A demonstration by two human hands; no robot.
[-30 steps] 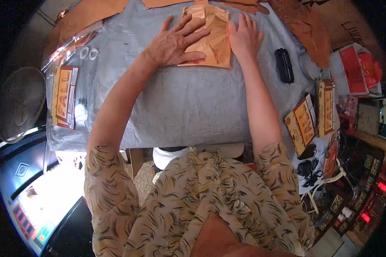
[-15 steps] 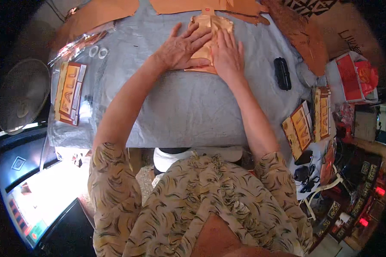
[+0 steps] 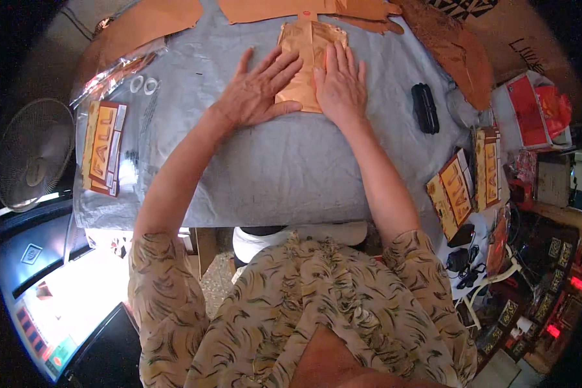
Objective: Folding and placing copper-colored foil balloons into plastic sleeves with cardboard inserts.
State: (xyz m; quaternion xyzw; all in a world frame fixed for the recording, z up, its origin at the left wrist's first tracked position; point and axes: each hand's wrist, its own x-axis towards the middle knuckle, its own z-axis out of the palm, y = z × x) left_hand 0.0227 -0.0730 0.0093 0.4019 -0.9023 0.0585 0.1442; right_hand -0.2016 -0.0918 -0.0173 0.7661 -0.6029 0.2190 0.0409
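A flat, folded piece of shiny copper-coloured foil (image 3: 309, 68), seemingly a deflated foil balloon, lies at the far middle of the table. A seam runs down its length, and a narrow tab with a small red spot (image 3: 306, 13) joins its far end. My left hand (image 3: 255, 94) rests flat across its left edge, fingers spread and thumb at the near left corner. Along the right edge lies my right hand (image 3: 344, 90), palm down with fingers stretched out. Neither hand grips anything; the foil partly disappears under both.
More orange foil pieces (image 3: 142, 26) line the far edge. Two white tape rings (image 3: 150, 86) and a printed packet (image 3: 103, 149) are at left. A black case (image 3: 425, 108), tape roll (image 3: 462, 107) and more packets (image 3: 452, 194) sit at right. A fan (image 3: 35, 155) stands beyond the left edge.
My left hand has slid left and a little nearer, uncovering more foil. The foil's near edge, bent and raised before, now looks flatter. My right hand has shifted only slightly.
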